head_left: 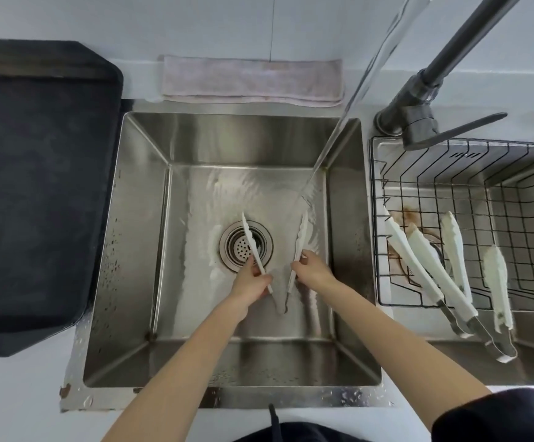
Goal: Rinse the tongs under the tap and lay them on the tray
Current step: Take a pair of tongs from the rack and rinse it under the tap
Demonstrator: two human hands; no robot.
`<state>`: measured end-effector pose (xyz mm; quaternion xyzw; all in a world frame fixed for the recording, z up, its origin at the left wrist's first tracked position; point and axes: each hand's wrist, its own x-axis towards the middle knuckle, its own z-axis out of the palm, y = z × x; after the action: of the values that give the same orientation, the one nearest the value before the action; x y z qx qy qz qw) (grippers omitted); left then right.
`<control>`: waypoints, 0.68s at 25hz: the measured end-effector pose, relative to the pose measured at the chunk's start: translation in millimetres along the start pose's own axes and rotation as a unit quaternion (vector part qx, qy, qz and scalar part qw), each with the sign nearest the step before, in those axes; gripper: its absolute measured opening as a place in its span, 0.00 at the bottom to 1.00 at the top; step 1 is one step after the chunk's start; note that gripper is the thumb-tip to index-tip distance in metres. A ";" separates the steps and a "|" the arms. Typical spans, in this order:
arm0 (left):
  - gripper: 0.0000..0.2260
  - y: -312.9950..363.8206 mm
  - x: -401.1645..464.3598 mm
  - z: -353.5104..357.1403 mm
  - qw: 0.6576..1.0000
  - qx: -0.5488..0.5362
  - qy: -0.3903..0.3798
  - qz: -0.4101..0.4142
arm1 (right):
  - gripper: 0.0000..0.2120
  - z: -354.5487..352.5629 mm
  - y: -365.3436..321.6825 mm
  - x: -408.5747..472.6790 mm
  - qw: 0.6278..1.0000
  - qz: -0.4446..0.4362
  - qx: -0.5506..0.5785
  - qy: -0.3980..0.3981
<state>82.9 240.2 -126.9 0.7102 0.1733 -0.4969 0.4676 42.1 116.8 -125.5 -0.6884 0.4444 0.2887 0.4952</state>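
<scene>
White-tipped tongs (300, 240) are held spread wide over the steel sink (138, 250), hinge end pointing toward me. My left hand (252, 283) grips the left arm of the tongs and my right hand (313, 269) grips the right arm. A water stream (332, 145) from the dark tap (418, 100) falls onto the tip of the right arm. The black tray (36, 186) lies on the counter left of the sink.
A wire basket (450, 193) in the right-hand basin holds several other white tongs (425, 266). A folded pinkish cloth (252, 81) lies behind the sink. The drain strainer (243, 245) sits under the left tong arm.
</scene>
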 end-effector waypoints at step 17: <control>0.29 39.9 -48.6 -10.6 0.925 0.358 0.014 0.124 | 0.25 -29.5 -13.6 -70.1 0.986 -0.121 -0.115 0.017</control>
<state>95.4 239.7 -64.4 0.8530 -0.0991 -0.4540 0.2375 22.2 113.5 -50.8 -0.7945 0.3298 0.2642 0.4362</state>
